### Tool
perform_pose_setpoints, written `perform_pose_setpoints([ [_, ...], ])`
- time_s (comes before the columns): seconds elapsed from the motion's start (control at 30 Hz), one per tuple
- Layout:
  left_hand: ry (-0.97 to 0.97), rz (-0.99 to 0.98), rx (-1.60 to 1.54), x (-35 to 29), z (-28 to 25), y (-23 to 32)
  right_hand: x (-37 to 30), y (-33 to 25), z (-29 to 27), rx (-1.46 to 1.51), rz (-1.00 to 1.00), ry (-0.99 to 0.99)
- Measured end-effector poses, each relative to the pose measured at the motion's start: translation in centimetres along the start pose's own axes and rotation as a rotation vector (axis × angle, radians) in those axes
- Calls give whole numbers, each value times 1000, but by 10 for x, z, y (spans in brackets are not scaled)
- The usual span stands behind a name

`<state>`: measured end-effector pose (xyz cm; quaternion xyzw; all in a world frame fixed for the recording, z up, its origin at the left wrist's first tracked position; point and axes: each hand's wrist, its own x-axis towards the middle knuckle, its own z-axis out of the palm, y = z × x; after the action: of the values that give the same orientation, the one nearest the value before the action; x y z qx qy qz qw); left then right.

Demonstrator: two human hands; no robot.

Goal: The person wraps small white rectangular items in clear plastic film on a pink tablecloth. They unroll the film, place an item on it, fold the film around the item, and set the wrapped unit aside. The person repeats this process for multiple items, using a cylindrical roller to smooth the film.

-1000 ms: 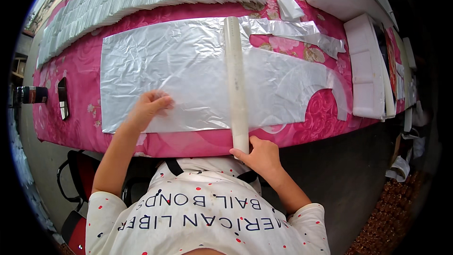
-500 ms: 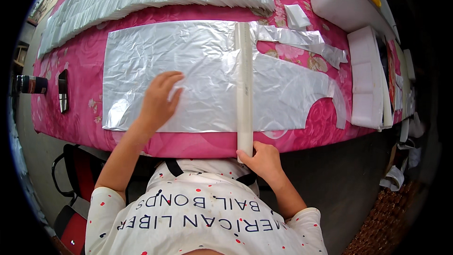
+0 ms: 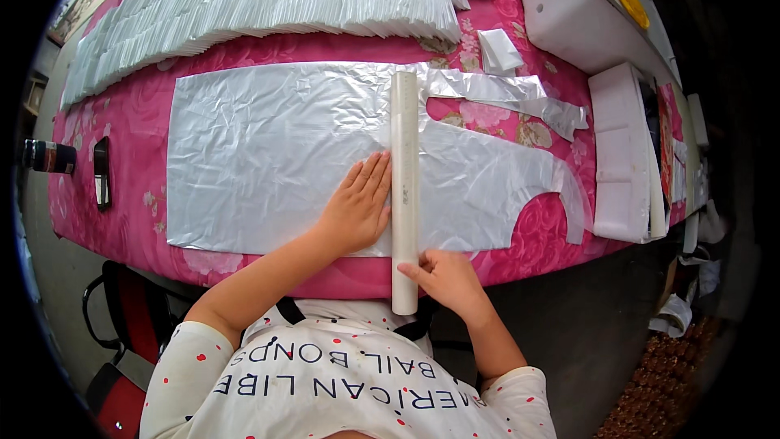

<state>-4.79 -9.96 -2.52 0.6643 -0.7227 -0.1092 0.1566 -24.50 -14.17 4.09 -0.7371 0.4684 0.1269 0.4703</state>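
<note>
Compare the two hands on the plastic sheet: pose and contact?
The left hand lies flat, fingers spread, palm down on the plastic sheet, just left of the white tube. The right hand is curled at the table edge, fingers touching the tube's near end, off the sheet. Both are bare and touch or sit against the tube.

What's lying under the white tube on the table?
The tube lies across a clear plastic sheet spread on the pink cloth. The left hand presses the sheet beside it. Directly beneath the tube is hidden.
</note>
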Motion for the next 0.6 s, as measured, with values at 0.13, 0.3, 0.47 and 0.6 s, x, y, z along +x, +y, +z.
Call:
perform_pose_setpoints([
  [0.13, 25, 11, 62, 3, -2, 3, 76, -22, -33, 104, -162, 197],
  [0.3, 14, -6, 60, 4, -1, 2, 167, -54, -58, 632, -238, 185],
  [0.47, 2, -12, 75, 5, 1, 3, 221, -50, -68, 1673, -337, 201],
  [0.6, -11, -16, 79, 3, -2, 4, 233, 6, -140, 1922, -598, 123],
])
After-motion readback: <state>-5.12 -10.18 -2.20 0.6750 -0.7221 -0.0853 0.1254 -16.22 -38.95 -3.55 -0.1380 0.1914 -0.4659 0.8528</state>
